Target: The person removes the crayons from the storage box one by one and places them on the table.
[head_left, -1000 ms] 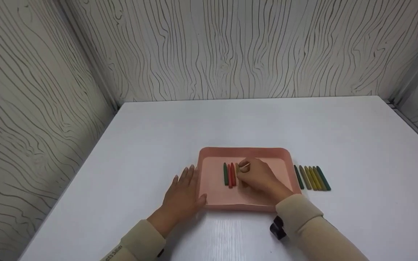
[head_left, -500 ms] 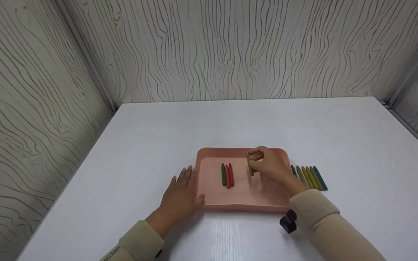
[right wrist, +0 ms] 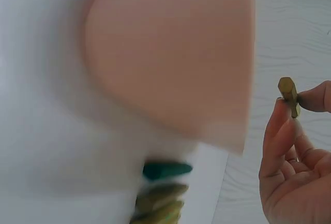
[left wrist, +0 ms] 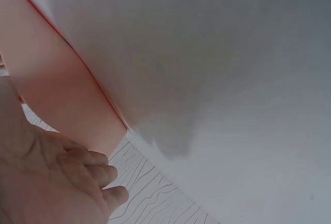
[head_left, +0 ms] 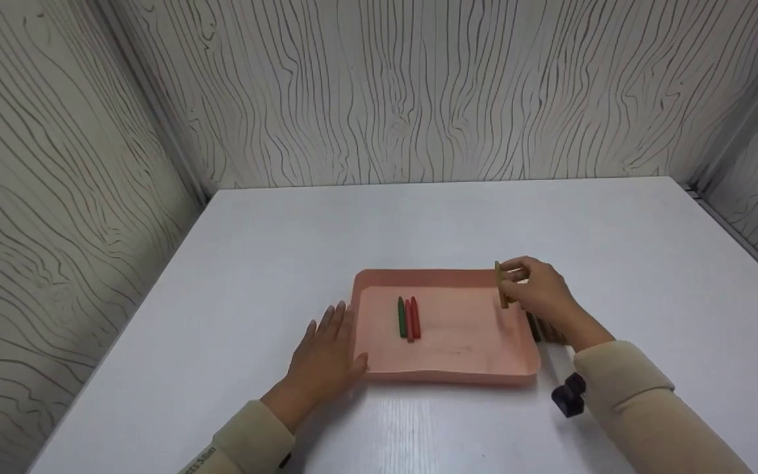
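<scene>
An olive-yellow crayon (head_left: 501, 284) is pinched between the thumb and fingertips of my right hand (head_left: 540, 289), held up over the right side of the pink tray (head_left: 464, 359). In the right wrist view the crayon's flat end (right wrist: 285, 85) faces the camera. Inside the tray lie a green crayon (head_left: 401, 317) and two red crayons, side by side, left of the middle. My left hand (head_left: 323, 355) lies with straight fingers along the tray's left edge, its thumb at the near left corner. The left wrist view shows that hand (left wrist: 62, 182) against the tray wall (left wrist: 57, 69).
To the right of the tray a row of crayons lies on the white table (head_left: 287, 250), mostly hidden by my right hand. A dark green crayon (right wrist: 166, 170) and olive ones show there in the right wrist view. Wood-patterned panels (head_left: 405, 92) enclose the table's back and sides.
My right hand has lifted the olive-yellow crayon from beside the red ones and carried it rightward to the tray's right edge. The left hand has stayed in place.
</scene>
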The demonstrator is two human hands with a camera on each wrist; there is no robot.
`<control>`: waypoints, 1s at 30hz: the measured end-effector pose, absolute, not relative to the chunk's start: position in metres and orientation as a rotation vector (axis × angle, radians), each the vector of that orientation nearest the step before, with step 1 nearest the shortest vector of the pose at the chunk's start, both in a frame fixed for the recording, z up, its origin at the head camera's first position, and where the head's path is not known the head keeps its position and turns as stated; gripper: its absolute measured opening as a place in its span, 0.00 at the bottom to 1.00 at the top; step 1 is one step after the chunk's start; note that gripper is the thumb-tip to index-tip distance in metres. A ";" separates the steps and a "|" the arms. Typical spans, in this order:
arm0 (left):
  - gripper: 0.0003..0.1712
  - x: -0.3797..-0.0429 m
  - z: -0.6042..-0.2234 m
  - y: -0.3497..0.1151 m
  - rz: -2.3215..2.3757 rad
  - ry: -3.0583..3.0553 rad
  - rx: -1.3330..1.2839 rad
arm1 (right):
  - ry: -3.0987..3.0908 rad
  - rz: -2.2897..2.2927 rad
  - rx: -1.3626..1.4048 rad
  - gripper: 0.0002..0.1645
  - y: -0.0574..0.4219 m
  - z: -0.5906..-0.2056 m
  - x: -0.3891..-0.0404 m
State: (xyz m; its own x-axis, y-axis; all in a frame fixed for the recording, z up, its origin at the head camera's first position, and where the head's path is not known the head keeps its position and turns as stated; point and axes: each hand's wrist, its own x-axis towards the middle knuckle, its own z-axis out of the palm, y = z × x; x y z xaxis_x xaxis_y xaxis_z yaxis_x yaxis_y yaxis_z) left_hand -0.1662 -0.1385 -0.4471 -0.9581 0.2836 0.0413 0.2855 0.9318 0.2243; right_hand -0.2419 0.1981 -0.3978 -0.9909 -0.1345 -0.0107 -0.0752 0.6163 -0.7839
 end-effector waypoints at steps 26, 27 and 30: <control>0.42 -0.164 -0.447 -0.140 -0.363 -3.041 -0.477 | 2.771 -1.122 -0.010 0.29 0.294 -0.418 -0.231; 0.42 -0.164 -0.447 -0.140 -0.366 -3.043 -0.476 | 2.770 -1.110 -0.002 0.29 0.296 -0.420 -0.231; 0.42 -0.164 -0.447 -0.140 -0.373 -3.048 -0.474 | 2.768 -1.080 0.037 0.29 0.300 -0.423 -0.231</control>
